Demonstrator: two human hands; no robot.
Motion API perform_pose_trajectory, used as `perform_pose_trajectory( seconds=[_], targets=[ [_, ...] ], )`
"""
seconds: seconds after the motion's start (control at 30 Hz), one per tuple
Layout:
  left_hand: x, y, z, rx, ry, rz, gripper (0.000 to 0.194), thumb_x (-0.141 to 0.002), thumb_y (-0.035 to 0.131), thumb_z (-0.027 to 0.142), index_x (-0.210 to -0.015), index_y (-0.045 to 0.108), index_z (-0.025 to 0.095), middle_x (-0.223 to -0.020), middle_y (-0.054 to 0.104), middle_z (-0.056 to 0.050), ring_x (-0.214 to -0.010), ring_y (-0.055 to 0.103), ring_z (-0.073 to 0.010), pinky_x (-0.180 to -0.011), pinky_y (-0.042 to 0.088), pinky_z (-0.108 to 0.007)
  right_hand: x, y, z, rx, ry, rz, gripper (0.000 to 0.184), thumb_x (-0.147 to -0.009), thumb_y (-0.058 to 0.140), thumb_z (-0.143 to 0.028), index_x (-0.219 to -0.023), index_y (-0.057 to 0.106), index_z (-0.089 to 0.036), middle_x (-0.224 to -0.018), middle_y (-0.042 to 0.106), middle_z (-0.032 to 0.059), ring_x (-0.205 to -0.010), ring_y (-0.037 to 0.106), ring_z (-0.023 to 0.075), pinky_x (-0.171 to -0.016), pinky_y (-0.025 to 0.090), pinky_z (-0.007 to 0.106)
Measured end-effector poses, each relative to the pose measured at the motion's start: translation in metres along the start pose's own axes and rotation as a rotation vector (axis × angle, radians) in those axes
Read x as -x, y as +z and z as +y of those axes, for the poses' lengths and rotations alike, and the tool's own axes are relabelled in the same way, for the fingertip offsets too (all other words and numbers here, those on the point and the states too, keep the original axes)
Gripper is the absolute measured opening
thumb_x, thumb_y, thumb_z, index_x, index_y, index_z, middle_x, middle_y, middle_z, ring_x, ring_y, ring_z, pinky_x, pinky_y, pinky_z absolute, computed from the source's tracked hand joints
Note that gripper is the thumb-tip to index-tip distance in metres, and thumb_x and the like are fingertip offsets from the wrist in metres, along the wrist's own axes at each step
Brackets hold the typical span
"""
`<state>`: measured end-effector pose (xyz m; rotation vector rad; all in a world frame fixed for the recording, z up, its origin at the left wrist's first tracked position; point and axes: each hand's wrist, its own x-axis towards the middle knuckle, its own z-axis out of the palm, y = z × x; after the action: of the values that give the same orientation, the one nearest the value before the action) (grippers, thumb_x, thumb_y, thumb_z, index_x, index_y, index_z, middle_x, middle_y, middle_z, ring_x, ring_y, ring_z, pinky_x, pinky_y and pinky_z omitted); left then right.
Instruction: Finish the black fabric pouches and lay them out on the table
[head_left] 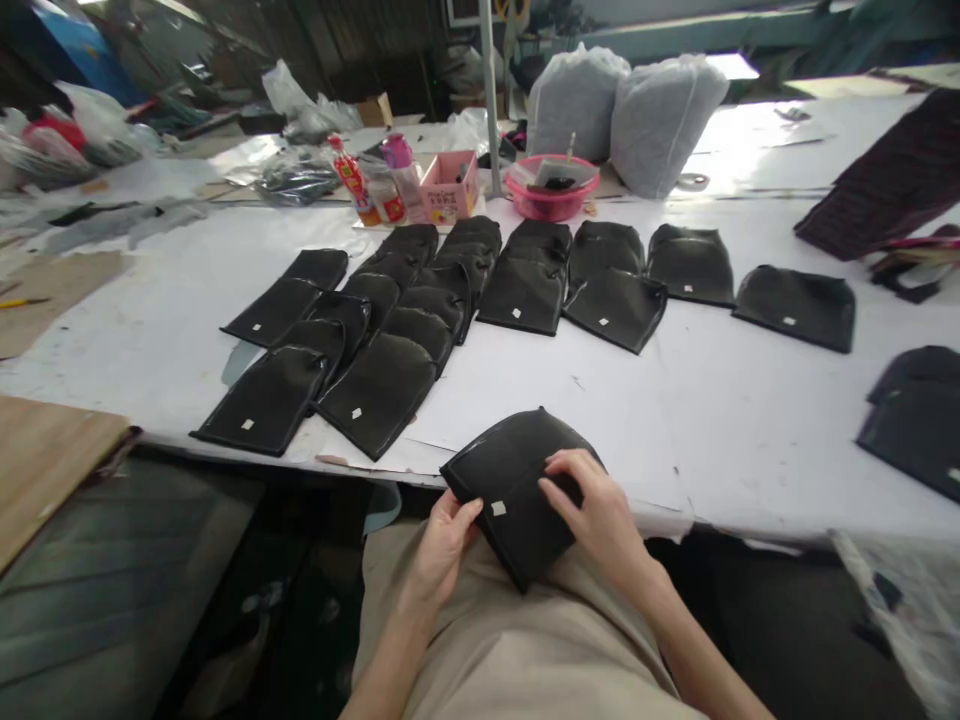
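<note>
In front of my lap I have a black panel (517, 470) with a raised, piped-looking edge and a small white sticker (499, 508). My left hand (448, 540) is closed on its left edge, thumb on top and the other fingers underneath. Over the right part of the panel lies my right hand (596, 505), with its fingers bent and the index finger and thumb a little apart on the surface. The panel's far part lies over the table's front edge, and its near corner hangs above my lap. Similar black panels (382, 385) overlap in rows just beyond.
A white-covered table (480, 385) stretches ahead. At the back stand a pink basin (551, 200), a pink box (450, 190), bottles (352, 180) and grey wrapped bundles (660, 125). More black panels (915, 420) lie at right. A wooden board (52, 460) is at left.
</note>
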<state>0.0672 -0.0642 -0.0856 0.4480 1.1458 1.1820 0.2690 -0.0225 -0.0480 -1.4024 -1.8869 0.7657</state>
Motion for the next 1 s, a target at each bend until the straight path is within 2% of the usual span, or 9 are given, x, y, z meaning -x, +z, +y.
perform_pose_trajectory(
  seconds=[0.07,0.1,0.23,0.33,0.43,0.57,0.67,0.77,1.0],
  targets=[
    [-0.001,-0.006,-0.001,0.057,0.004,0.027,0.037,-0.075,0.075,0.026,-0.111,0.069,0.018,-0.109,0.074,-0.008,-0.094,0.069,-0.0216,-0.081,0.054,-0.030,-0.017,-0.008,0.020,0.005,0.094,0.185,0.017,-0.090,0.060,-0.035,-0.099,0.058,-0.021,-0.111,0.062,0.0108,-0.102,0.060,0.0260,-0.089,0.049,0.043],
    [-0.002,-0.009,-0.001,0.074,0.008,0.034,0.036,-0.075,0.074,0.025,-0.111,0.069,0.019,-0.109,0.074,-0.008,-0.095,0.069,-0.0217,-0.081,0.054,-0.030,-0.024,-0.010,0.030,-0.033,0.148,0.211,0.025,-0.087,0.062,-0.040,-0.102,0.059,-0.021,-0.111,0.062,0.0119,-0.100,0.061,0.0266,-0.088,0.050,0.043],
    [-0.005,-0.013,-0.001,0.135,0.032,0.069,0.034,-0.074,0.074,0.023,-0.108,0.071,0.020,-0.109,0.075,-0.006,-0.100,0.069,-0.0224,-0.087,0.053,-0.031,-0.045,-0.007,0.052,-0.283,0.329,0.026,0.039,-0.078,0.072,-0.046,-0.104,0.062,-0.019,-0.099,0.069,0.0088,-0.085,0.066,0.0222,-0.079,0.053,0.039],
    [-0.005,-0.014,0.000,0.198,0.066,0.101,0.033,-0.073,0.073,0.021,-0.106,0.072,0.022,-0.108,0.075,-0.003,-0.104,0.068,-0.0204,-0.093,0.051,-0.030,-0.049,-0.004,0.046,-0.435,0.388,-0.086,0.042,-0.073,0.076,-0.044,-0.104,0.063,-0.019,-0.091,0.071,0.0056,-0.081,0.067,0.0201,-0.074,0.053,0.034],
    [-0.005,-0.017,0.002,0.214,0.097,0.144,0.030,-0.073,0.072,0.021,-0.103,0.072,0.023,-0.105,0.076,-0.003,-0.103,0.069,-0.0203,-0.093,0.051,-0.030,-0.045,-0.005,0.031,-0.685,0.471,-0.206,0.051,-0.073,0.077,-0.040,-0.115,0.058,-0.020,-0.093,0.072,0.0052,-0.082,0.068,0.0207,-0.071,0.054,0.032],
    [-0.008,-0.023,0.003,0.248,0.155,0.210,0.030,-0.071,0.073,0.021,-0.101,0.072,0.023,-0.101,0.076,0.000,-0.102,0.069,-0.0188,-0.095,0.051,-0.030,-0.038,-0.006,0.018,-0.887,0.493,-0.237,0.065,-0.072,0.079,-0.033,-0.129,0.051,-0.023,-0.104,0.072,0.0068,-0.093,0.069,0.0228,-0.078,0.055,0.033],
    [-0.009,-0.025,0.006,0.288,0.195,0.253,0.029,-0.070,0.072,0.019,-0.099,0.072,0.024,-0.099,0.077,0.001,-0.099,0.069,-0.0170,-0.093,0.052,-0.028,-0.033,-0.005,0.018,-0.933,0.482,-0.232,0.070,-0.072,0.079,-0.029,-0.134,0.048,-0.024,-0.106,0.071,0.0065,-0.097,0.068,0.0225,-0.081,0.054,0.033],
    [-0.008,-0.026,0.009,0.298,0.221,0.290,0.028,-0.070,0.072,0.017,-0.097,0.073,0.023,-0.097,0.077,0.001,-0.098,0.070,-0.0173,-0.093,0.052,-0.029,-0.029,-0.001,0.019,-0.953,0.509,-0.227,0.070,-0.070,0.080,-0.027,-0.132,0.048,-0.022,-0.101,0.072,0.0057,-0.092,0.069,0.0211,-0.079,0.053,0.032],
    [-0.006,-0.029,0.011,0.236,0.270,0.313,0.030,-0.072,0.070,0.019,-0.101,0.071,0.023,-0.098,0.076,0.000,-0.094,0.070,-0.0172,-0.092,0.052,-0.030,-0.023,-0.001,0.017,-0.901,0.537,-0.201,0.055,-0.072,0.080,-0.034,-0.120,0.057,-0.019,-0.090,0.073,0.0036,-0.080,0.068,0.0182,-0.071,0.053,0.030]
  ],
)
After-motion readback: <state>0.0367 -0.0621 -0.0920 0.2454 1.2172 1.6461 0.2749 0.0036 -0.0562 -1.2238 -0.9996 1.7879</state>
